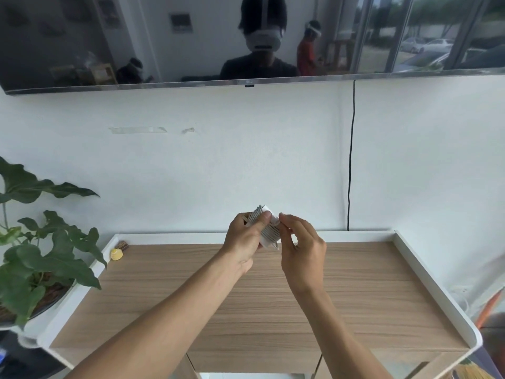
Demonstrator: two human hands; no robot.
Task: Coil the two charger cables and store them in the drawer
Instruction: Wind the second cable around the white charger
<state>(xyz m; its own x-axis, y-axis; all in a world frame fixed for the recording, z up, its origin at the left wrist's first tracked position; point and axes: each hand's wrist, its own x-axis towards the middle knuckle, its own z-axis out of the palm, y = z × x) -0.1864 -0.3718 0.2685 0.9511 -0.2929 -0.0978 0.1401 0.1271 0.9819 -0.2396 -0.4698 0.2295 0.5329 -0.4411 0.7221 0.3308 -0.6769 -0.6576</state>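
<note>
Both hands are held up over the far middle of the wooden worktop (273, 310), close together, with a white charger (266, 242) between them; a pale cable (269, 230) is wound round the charger in tight, even turns, and the bundle is in the air, clear of the worktop; the left hand (244, 242) grips the charger from the left, fingers curled behind it and the thumb laid across the windings; the right hand (302, 254) has its fingers bent, thumb and forefinger pinching the right edge of the charger; whether they also catch the loose end of the cable I cannot tell; only this one cable is in view; at the far left corner of the worktop lies a small yellow object (117, 254); a leafy plant (41, 255) stands off the left edge; on the white wall behind, a black cord (350, 160) runs down from a television (164, 50) mounted above, and strips of tape (138, 129) stick to the wall further left
</note>
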